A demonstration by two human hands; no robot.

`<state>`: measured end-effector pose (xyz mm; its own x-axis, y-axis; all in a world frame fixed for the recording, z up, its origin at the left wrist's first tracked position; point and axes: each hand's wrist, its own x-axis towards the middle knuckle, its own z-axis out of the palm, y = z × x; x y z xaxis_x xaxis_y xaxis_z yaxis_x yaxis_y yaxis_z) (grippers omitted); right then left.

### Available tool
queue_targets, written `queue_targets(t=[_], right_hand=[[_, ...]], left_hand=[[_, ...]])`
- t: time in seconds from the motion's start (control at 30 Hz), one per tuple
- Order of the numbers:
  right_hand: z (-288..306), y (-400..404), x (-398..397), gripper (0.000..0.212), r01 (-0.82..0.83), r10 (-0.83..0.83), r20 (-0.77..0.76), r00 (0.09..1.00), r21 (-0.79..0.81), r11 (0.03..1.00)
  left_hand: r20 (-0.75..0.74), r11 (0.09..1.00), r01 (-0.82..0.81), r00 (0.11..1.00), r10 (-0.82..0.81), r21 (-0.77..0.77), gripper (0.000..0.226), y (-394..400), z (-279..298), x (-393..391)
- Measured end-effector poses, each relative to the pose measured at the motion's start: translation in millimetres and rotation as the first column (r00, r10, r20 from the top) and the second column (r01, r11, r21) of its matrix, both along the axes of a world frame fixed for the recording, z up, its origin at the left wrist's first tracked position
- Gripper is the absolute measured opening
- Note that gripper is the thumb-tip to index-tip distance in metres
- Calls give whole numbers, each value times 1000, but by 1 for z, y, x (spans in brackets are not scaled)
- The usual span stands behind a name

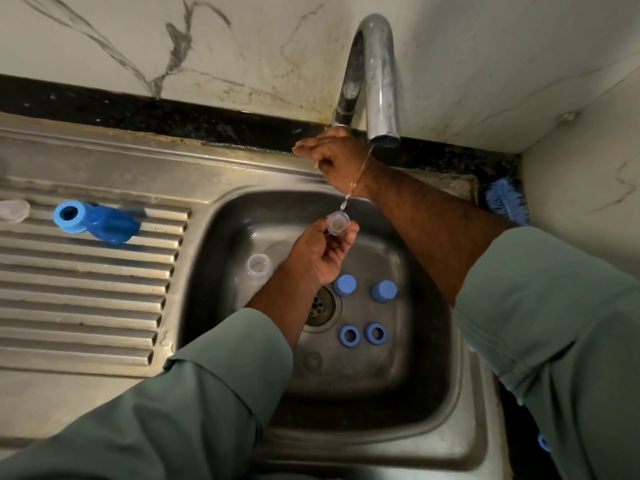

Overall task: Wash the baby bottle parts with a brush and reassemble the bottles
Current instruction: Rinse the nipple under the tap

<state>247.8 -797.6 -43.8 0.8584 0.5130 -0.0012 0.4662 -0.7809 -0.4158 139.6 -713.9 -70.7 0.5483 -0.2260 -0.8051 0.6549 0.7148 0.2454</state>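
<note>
Holding a clear teat (335, 222) up in your left hand (320, 252), you have it pinched between fingertips and thumb over the sink (221, 216), with the other fingers curled in toward the palm. A thin stream of water (356, 178) runs from the tap (375, 81) down onto the teat.

Your right hand (329, 152) reaches across to the base of the tap at the back rim of the sink. The fingers lie fairly flat and point left, with the thumb tucked under; whether they grip anything there you cannot tell, because the hand hides whatever lies beneath it. Both your forearms are bare below pushed-up green sleeves (207, 393).

Down in the basin, a clear bottle (258, 268) lies on its side to the left of your left wrist, its open mouth facing up and toward you. Near the drain (320, 306) stand two blue caps (345, 285) side by side, and just in front of them lie two blue rings (349, 336), also side by side. A small clear disc (313, 361) lies on the basin floor nearer you.

On the ribbed drainboard (86, 299) to the left lie a blue ring (70, 216) touching a darker blue cover (111, 225), and a clear part (14, 211) sits at the far left edge. A blue brush (506, 202) lies in the corner to the right of the tap.
</note>
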Motion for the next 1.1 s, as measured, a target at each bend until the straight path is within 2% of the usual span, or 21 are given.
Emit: queue_targets(t=[0.33,0.43,0.53,0.57,0.63,0.73,0.8,0.83,0.9,0.93,1.0,1.07,1.1], right_hand=[[-2,0,2,44,-14,17,27,999,-87,996],[-4,0,3,41,-15,16,36,999,-29,999],[-5,-1,2,40,-16,16,30,999,-2,1000],[-5,-1,2,38,-22,20,37,999,40,999],[-7,-1,3,33,-17,14,30,999,102,995],[-6,-1,4,41,13,-13,7,1000,79,997],[-5,0,2,40,46,-44,-30,999,67,997],[-4,3,1,37,75,-67,-70,995,120,990],[-1,9,-2,35,236,-146,-264,953,348,907],[3,11,-4,34,343,-169,-377,911,464,816],[12,3,-9,29,529,-175,-536,826,632,567],[18,-11,-18,22,659,-153,-655,740,658,364],[20,-16,-24,22,692,-131,-693,709,648,318]], left_hand=[[-22,998,-53,998,53,-19,19,3,-6,4],[4,1000,-25,1000,25,-18,22,3,-8,4],[99,994,58,993,-67,91,7,1,-10,3],[144,977,82,983,-112,196,15,-1,-13,2],[261,905,49,950,-174,422,24,-3,-16,2],[437,773,-17,833,-340,634,25,-2,-19,1],[434,620,-22,734,-523,784,21,0,-20,0],[413,550,-30,696,-588,834,19,2,-20,-1],[385,443,-83,650,-655,893,16,3,-20,0],[381,405,-118,638,-669,907,13,4,-18,1],[372,352,-161,616,-694,922,8,8,-12,2],[367,310,-199,582,-726,930,9,16,-7,1],[357,286,-214,554,-752,934,10,19,-4,0]])
